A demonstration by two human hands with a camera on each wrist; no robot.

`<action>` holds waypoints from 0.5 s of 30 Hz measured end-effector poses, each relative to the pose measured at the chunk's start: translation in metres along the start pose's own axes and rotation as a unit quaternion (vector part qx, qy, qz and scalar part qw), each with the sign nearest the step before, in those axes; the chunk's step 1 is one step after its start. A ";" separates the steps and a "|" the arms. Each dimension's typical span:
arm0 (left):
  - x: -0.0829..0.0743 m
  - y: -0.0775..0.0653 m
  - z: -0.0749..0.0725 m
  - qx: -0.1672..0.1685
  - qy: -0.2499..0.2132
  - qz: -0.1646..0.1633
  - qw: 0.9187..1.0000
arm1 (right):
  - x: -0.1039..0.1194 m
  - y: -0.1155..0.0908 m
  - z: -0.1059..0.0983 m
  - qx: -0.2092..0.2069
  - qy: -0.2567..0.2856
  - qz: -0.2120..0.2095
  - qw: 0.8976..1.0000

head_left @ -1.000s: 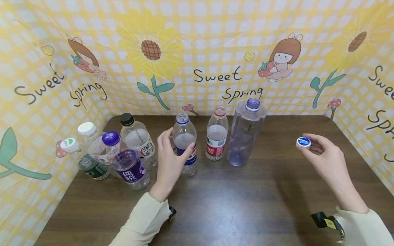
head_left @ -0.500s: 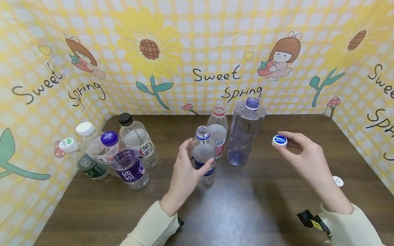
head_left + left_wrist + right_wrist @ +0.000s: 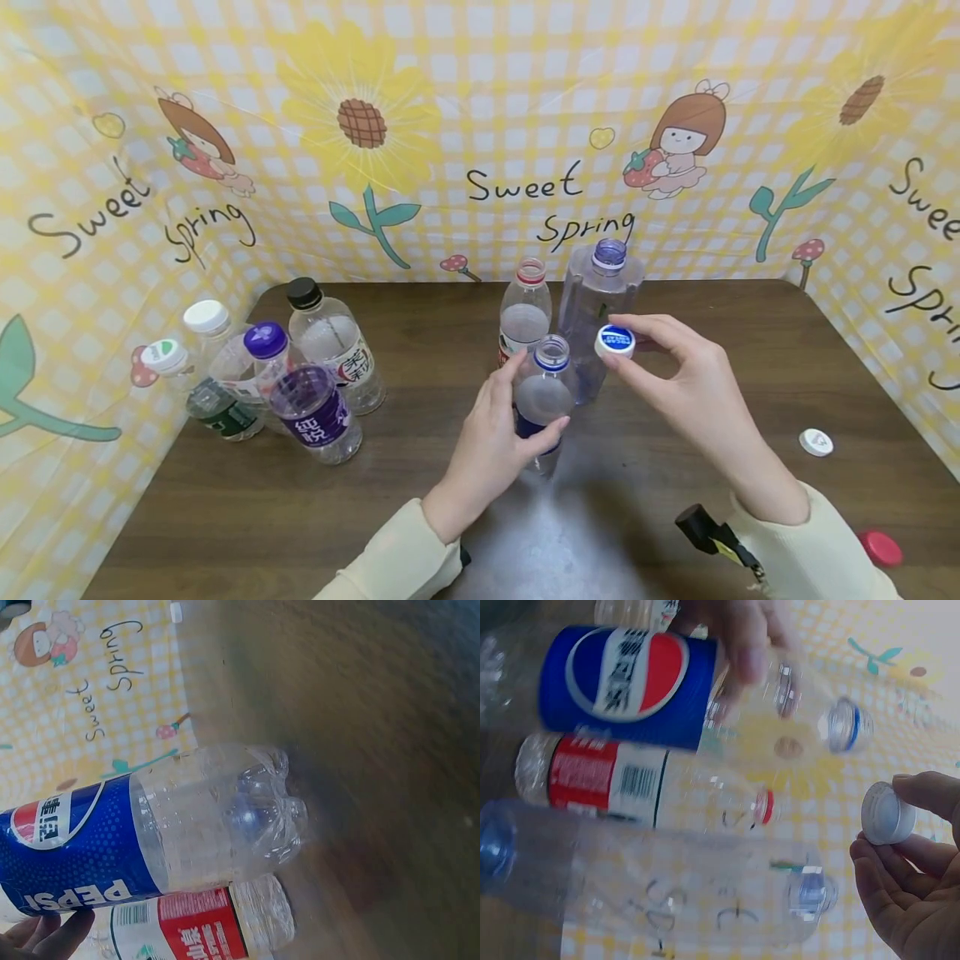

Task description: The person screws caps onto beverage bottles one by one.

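Observation:
In the head view my left hand grips a Pepsi bottle round its label. The bottle is uncapped, with a blue ring at the neck, and stands roughly upright. My right hand pinches a white bottle cap with a blue printed top between thumb and finger. It is held just right of the bottle's mouth, apart from it. The right wrist view shows the hollow underside of the cap facing the bottle's neck. Seen from the left wrist, the clear ribbed base of the Pepsi bottle is near the tabletop.
Behind are an uncapped red-ringed bottle and a tall uncapped purple-tinted bottle. Several capped bottles, one with a purple label, stand at the left. A white cap and a red cap lie on the table at right.
My left hand has carried the Pepsi bottle rightward and nearer to me. The right hand has moved left with its cap, bringing the two close together; the white and red caps have come into view.

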State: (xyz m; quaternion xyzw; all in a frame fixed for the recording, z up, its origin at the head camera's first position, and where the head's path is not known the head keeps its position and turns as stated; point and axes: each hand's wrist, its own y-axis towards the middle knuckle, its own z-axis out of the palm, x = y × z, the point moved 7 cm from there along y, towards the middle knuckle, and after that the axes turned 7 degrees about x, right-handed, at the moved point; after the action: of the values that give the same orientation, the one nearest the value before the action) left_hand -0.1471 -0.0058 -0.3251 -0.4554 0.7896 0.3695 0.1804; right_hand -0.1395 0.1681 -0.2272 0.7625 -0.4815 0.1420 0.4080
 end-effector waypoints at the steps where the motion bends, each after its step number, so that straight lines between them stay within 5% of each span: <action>1: -0.001 0.000 0.001 0.005 -0.002 0.000 1.000 | 0.002 0.001 0.002 0.003 0.002 -0.004 1.000; 15: -0.009 0.001 0.007 -0.001 0.001 0.037 0.999 | 0.014 0.010 0.023 0.048 0.004 -0.009 0.999</action>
State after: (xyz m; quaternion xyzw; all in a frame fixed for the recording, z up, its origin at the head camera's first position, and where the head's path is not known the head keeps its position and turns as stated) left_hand -0.1434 0.0049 -0.3238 -0.4267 0.8055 0.3764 0.1656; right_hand -0.1454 0.1399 -0.2277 0.7852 -0.4654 0.1642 0.3740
